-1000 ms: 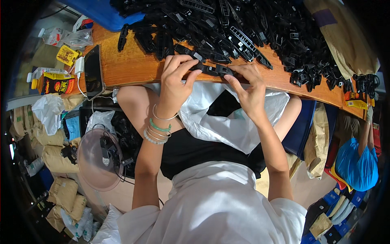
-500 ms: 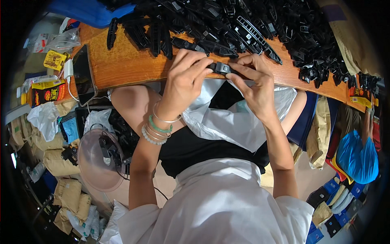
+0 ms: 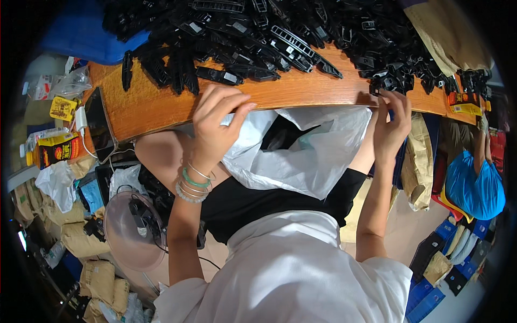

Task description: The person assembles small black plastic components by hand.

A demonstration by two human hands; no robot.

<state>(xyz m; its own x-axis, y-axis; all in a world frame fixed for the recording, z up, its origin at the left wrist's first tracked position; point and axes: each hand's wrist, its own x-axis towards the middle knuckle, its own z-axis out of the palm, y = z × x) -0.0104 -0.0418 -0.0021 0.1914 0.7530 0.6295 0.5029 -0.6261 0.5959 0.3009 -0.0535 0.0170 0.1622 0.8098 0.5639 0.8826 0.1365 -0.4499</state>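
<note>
My left hand (image 3: 218, 121) hovers at the table's front edge, thumb and fingers apart, with nothing in it. Bracelets circle that wrist. At the near edge of the right-hand heap of small black plastic parts (image 3: 396, 72), my right hand (image 3: 392, 126) has its fingers bent and drawn together on a small black plastic part (image 3: 375, 92), mostly hidden by the fingertips. Long, ribbed black plastic strips (image 3: 293, 40) lie in a wide heap at the back. Across my lap spreads a white plastic bag (image 3: 318, 167), its mouth facing up.
The wooden table (image 3: 145, 105) curves in front of me. On its left are a dark tablet-like slab (image 3: 100, 121), a white charger (image 3: 81, 118) with a cable, and yellow-black packets (image 3: 59, 151). A translucent bin (image 3: 134, 234) stands at lower left; a blue bag (image 3: 475, 185) hangs at right.
The small black buckle-like part between both hands is no longer seen there. My right hand has moved right to the heap; my left has let go and opened. The view has shifted.
</note>
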